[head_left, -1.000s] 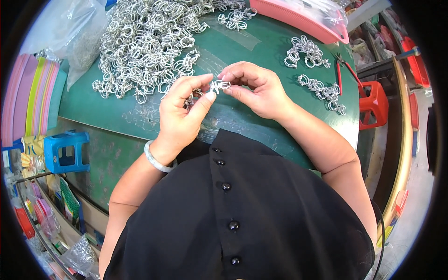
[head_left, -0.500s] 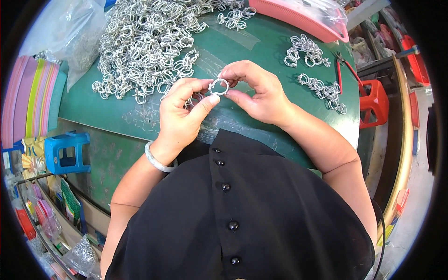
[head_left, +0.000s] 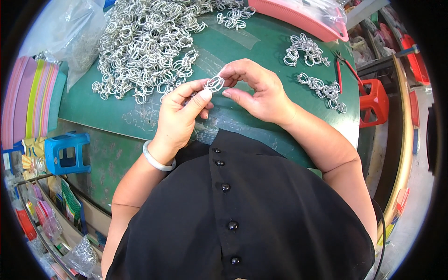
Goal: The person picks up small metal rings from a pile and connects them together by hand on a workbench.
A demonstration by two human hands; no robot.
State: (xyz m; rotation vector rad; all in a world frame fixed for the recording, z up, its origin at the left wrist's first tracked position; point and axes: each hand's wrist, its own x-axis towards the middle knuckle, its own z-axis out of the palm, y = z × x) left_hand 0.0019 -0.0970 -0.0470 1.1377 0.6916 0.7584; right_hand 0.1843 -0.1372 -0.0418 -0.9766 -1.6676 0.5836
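My left hand (head_left: pixel 179 107) pinches a silvery double-wire hose clamp (head_left: pixel 215 84) between thumb and forefinger, its loop tilted. More wire shows between that hand's curled fingers, partly hidden. My right hand (head_left: pixel 261 91) is at the clamp's right side. Its curved fingertips meet the upper right edge of the loop, while the thumb stands apart below. Beyond my left hand lies a large heap of similar clamps (head_left: pixel 144 46) on the green tabletop (head_left: pixel 270 56).
Two small groups of clamps, one farther (head_left: pixel 305 49) and one nearer (head_left: pixel 322 91), lie on the right beside red-handled pliers (head_left: pixel 339 74). A pink basket (head_left: pixel 298 21) stands at the back. A clear plastic bag (head_left: pixel 65 32) sits far left. Stools, blue (head_left: pixel 68 151) and red (head_left: pixel 373 102), flank the table.
The clamp has turned from a nearly round face-on view to a tilted one and shifted slightly left with my left hand. My right thumb has come away from it.
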